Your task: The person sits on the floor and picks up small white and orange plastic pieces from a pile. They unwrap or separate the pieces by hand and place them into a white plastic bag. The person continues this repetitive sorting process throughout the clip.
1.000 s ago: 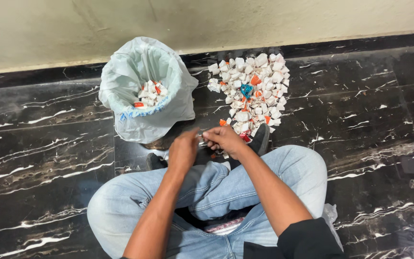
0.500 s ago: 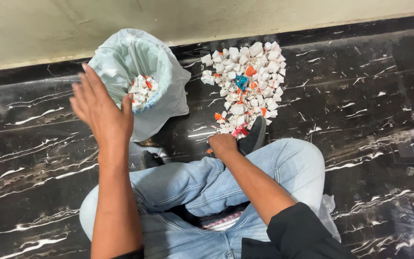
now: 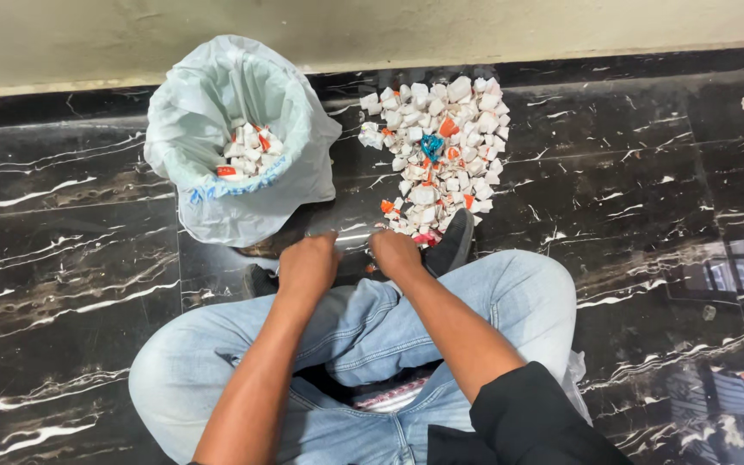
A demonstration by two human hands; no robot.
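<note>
The person sits cross-legged on a black marble floor [image 3: 647, 155] with white veins, close to the pale wall [image 3: 475, 26] that runs along the top of the view. The left hand [image 3: 307, 263] and the right hand [image 3: 395, 251] sit low in front of the knees, near each other but apart, both curled with knuckles up; whether either one grips anything cannot be told, since the fingers are turned away. Just ahead of the right hand lies a heap of small white and orange pieces [image 3: 441, 146], spread from the wall edge down to the hand, with one blue scrap [image 3: 431, 145] in its middle. A dark shoe [image 3: 452, 244] rests at the near end of the heap, touching its lowest pieces. Ahead of the left hand stands a bin lined with a white bag [image 3: 234, 146], its mouth open, with more of the same pieces [image 3: 247, 151] inside. Only a narrow strip of floor separates bin and heap. To the far left and right the floor lies open. The blue jeans [image 3: 355, 344] close off the space behind the hands.
</note>
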